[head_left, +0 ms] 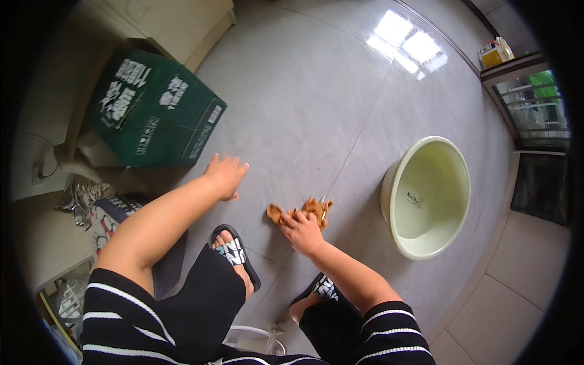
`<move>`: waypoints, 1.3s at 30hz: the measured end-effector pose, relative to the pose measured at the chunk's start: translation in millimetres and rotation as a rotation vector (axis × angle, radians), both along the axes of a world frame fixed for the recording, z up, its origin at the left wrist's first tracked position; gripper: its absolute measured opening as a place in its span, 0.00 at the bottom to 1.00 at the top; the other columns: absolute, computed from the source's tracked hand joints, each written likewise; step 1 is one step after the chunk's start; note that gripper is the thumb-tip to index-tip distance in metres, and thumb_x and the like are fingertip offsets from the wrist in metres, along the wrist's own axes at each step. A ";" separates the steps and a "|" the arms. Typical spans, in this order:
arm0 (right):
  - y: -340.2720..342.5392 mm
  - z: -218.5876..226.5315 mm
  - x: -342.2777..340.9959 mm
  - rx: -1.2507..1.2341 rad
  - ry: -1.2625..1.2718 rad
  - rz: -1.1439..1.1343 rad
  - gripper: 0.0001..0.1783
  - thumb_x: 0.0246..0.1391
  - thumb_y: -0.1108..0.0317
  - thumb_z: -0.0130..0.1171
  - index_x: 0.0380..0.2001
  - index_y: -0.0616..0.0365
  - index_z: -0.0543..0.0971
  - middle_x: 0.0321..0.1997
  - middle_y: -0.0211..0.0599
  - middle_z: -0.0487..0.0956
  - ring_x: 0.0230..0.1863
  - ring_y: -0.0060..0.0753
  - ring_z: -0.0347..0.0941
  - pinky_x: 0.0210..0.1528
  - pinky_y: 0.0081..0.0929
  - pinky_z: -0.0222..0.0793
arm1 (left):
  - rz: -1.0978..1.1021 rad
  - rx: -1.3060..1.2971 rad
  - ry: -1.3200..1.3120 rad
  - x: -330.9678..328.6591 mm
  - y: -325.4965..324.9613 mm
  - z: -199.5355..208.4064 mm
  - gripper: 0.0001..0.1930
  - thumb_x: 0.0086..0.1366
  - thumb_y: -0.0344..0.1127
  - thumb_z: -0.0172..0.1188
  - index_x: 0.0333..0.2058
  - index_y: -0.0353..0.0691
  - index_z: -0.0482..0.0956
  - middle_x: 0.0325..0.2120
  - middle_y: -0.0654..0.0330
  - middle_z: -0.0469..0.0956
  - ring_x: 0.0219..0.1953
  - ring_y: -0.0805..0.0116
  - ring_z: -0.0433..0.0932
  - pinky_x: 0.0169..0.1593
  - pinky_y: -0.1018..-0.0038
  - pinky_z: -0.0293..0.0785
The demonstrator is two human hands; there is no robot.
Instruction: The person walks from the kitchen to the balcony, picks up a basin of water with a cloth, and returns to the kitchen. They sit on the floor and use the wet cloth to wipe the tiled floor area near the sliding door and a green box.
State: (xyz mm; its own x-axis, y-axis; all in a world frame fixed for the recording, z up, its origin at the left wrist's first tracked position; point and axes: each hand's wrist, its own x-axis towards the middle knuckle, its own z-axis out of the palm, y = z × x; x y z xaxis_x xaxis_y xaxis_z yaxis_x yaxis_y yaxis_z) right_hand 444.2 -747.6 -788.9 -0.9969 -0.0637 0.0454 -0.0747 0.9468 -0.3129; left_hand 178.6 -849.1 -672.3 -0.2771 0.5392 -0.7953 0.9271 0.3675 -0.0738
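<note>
My right hand (302,233) reaches down to the grey floor with its fingers curled over a small brown fuzzy thing (316,210), perhaps a soft toy. Bits of it stick out on both sides of the fingers, and a pale strip shows at its right end. What lies under my fingers is hidden. Further left, my left hand (226,177) is held out over the floor with fingers apart and nothing in it. It is nearest to the lower corner of a dark green cardboard box (176,125).
A pale green basin (441,210) stands to the right on the grey tiled floor (292,109). My slippered feet are just below my hands. Beneath me shows the edge of a clear plastic container (249,336). A glass-fronted cabinet (532,103) and a yellow-labelled bottle (494,53) are at far right.
</note>
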 end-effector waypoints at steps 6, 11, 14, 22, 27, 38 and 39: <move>97.6 8.7 -66.3 -0.181 0.088 -0.334 0.15 0.38 0.72 0.55 0.34 0.48 0.77 0.44 0.28 0.76 0.40 0.39 0.71 0.31 0.36 0.68 | 0.047 0.243 -0.145 9.9 -73.7 71.0 0.44 0.51 0.50 0.69 0.64 0.44 0.59 0.62 0.49 0.62 0.63 0.52 0.62 0.65 0.52 0.56; 51.0 -2.8 -47.1 0.396 0.093 -0.699 0.25 0.46 0.61 0.57 0.51 0.51 0.75 0.56 0.37 0.72 0.48 0.40 0.69 0.39 0.48 0.63 | 0.219 0.333 -0.160 7.0 -86.0 50.3 0.44 0.53 0.50 0.68 0.65 0.42 0.57 0.65 0.48 0.55 0.67 0.51 0.56 0.67 0.54 0.53; -9.0 -20.9 -12.4 0.393 -0.005 -0.574 0.24 0.46 0.64 0.56 0.51 0.53 0.75 0.59 0.39 0.70 0.50 0.40 0.68 0.41 0.43 0.63 | 0.277 0.205 -0.112 6.9 -75.5 10.9 0.46 0.54 0.51 0.68 0.65 0.39 0.55 0.67 0.49 0.50 0.69 0.52 0.50 0.68 0.54 0.50; 28.8 -30.2 -42.0 0.372 -0.080 -0.751 0.20 0.51 0.72 0.51 0.49 0.56 0.76 0.60 0.46 0.66 0.51 0.40 0.67 0.39 0.38 0.63 | 0.205 -0.047 -0.031 6.0 -50.0 -32.1 0.55 0.50 0.53 0.70 0.68 0.37 0.46 0.70 0.52 0.39 0.71 0.56 0.41 0.70 0.54 0.43; 53.9 -20.5 -69.2 0.344 -0.150 -0.756 0.24 0.51 0.71 0.52 0.54 0.56 0.72 0.59 0.47 0.67 0.52 0.43 0.67 0.41 0.39 0.64 | 0.165 -0.104 -0.024 15.4 -57.0 -44.3 0.59 0.48 0.55 0.71 0.68 0.37 0.42 0.70 0.51 0.36 0.72 0.56 0.39 0.70 0.54 0.39; -16.8 -16.9 -18.4 0.162 -0.243 -0.759 0.27 0.49 0.74 0.51 0.56 0.52 0.71 0.59 0.47 0.67 0.54 0.46 0.68 0.44 0.47 0.65 | 0.144 -0.115 -0.053 0.8 -58.6 -43.7 0.61 0.45 0.54 0.73 0.69 0.39 0.41 0.71 0.51 0.34 0.72 0.57 0.37 0.71 0.55 0.37; 7.9 -20.2 -31.1 0.180 -0.260 -0.787 0.26 0.51 0.71 0.52 0.56 0.51 0.71 0.60 0.46 0.67 0.53 0.45 0.68 0.44 0.45 0.66 | 0.138 -0.111 -0.057 1.7 -60.5 -44.4 0.62 0.44 0.55 0.73 0.69 0.39 0.41 0.71 0.51 0.34 0.72 0.57 0.37 0.70 0.55 0.38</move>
